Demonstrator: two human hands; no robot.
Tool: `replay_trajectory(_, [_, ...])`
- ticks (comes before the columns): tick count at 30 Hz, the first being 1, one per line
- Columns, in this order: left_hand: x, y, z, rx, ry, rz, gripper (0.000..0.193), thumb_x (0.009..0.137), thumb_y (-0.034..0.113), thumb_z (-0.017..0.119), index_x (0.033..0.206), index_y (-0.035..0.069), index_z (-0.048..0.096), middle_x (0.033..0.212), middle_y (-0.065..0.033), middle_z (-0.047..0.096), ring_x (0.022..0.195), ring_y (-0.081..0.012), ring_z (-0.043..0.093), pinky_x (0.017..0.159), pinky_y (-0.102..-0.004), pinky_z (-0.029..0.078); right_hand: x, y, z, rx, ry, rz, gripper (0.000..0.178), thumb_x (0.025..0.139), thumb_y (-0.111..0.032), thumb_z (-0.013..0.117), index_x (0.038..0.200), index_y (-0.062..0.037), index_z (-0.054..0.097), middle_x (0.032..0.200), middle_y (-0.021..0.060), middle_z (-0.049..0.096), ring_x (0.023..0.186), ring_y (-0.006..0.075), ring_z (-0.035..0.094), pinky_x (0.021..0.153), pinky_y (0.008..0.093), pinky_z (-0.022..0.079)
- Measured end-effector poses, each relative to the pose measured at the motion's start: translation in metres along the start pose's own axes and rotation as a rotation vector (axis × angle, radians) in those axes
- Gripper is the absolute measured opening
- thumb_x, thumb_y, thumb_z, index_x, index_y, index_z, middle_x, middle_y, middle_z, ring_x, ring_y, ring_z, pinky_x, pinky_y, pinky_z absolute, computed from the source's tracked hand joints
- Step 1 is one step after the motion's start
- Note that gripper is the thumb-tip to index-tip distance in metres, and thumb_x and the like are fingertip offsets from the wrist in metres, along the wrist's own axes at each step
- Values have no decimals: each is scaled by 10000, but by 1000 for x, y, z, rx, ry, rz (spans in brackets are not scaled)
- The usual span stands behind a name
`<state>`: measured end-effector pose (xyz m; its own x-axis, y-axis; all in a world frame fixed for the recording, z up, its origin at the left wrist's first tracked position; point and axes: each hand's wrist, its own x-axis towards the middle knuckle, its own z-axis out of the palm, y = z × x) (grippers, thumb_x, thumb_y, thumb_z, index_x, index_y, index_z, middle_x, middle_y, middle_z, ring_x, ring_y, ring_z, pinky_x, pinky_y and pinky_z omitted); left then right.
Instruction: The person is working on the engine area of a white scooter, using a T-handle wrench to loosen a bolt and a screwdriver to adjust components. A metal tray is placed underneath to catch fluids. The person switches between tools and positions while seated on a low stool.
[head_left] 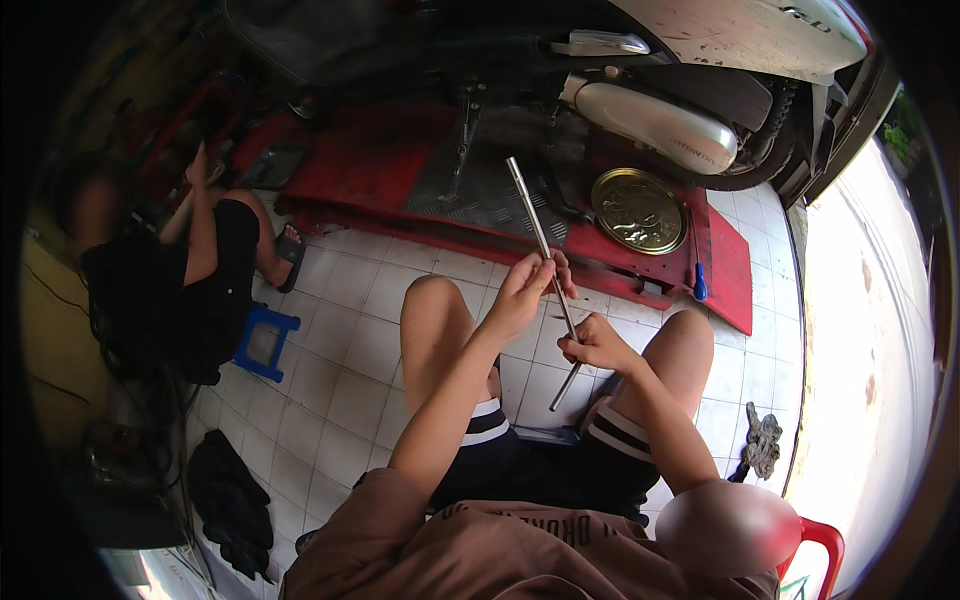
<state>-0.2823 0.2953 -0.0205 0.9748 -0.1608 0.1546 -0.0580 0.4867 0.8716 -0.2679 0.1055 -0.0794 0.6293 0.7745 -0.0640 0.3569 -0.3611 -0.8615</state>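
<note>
A long, thin, shiny metal rod (528, 202) slants across the space above my knees, its upper end pointing away from me toward the red platform. My left hand (522, 295) is closed around its middle, fingers partly hidden behind it. Lower on the same rod, my right hand (598, 343) grips it in a fist. The rod's near end sticks out below that fist, above the tiled floor. Beyond my hands, a round gold-coloured metal dish (640, 211) and a blue-handled screwdriver (700, 280) rest on the red platform (400, 226).
A motorcycle with a silver exhaust cover (655, 125) stands over the platform. At left sits another person (170, 265) beside a blue stool (267, 342). A grey rag (762, 440) lies on white tiles at right, a black cloth (228, 500) at lower left.
</note>
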Motion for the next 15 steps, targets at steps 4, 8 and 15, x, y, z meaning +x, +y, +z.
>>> replay_trajectory(4, [0, 32, -17, -217, -24, 81, 245, 1018, 284, 363, 1003, 60, 460, 810, -64, 522, 798, -224, 574, 794, -397, 500, -14, -31, -11, 455, 40, -4, 388, 921, -268, 558, 599, -50, 559, 443, -43, 412, 428, 67, 362, 455, 256, 300])
replay_trajectory(8, [0, 49, 3, -290, -73, 68, 243, 1019, 289, 354, 972, 73, 454, 771, -63, 508, 764, -227, 581, 769, -403, 508, -27, -50, 3, 1032, -142, 16, 349, 956, -301, 500, 697, -69, 514, 435, -47, 360, 392, 79, 327, 450, 256, 277])
replay_trajectory(15, [2, 58, 13, -399, 138, 97, 231, 1025, 280, 363, 948, 78, 444, 718, 5, 391, 647, -128, 438, 683, -312, 435, -19, -106, 1, -699, 542, -37, 156, 869, -124, 583, 796, 4, 533, 589, 153, 568, 522, 357, 542, 536, 412, 438])
